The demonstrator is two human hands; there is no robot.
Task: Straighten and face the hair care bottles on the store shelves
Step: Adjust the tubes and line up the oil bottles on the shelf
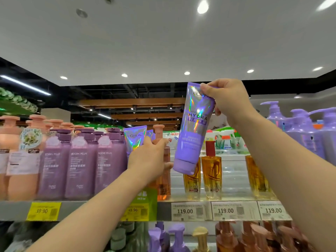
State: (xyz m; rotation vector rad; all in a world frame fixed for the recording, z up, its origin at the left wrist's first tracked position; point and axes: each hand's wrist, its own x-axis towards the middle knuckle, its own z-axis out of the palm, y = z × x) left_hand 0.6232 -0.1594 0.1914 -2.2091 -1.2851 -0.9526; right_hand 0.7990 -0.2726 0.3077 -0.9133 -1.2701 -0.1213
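Purple and foil-shiny, the lifted tube (190, 131) is hanging cap-down in the air in the head view, above the shelf (101, 206), tilting so its cap is swinging toward 7 o'clock. The right hand (229, 99) is pinching it at the crimped top end, thumb over the printed front and fingers curled behind. At 9 o'clock from it, the left hand (151, 157) is reaching into the row, its fingers curling round a second tube (135, 139) of the same kind that is standing beside the mauve bottles (81, 164); how firmly it is gripping, I cannot tell. Amber oil bottles (211, 177) are standing just below the lifted tube.

To do this well, the left hand is probably best steadying or shifting the standing tube to open a slot, while the right is lowering its tube upright, label forward, clear of the oil bottles' red caps. A top-end pinch is letting the tube swing, so a slow descent seems wise.
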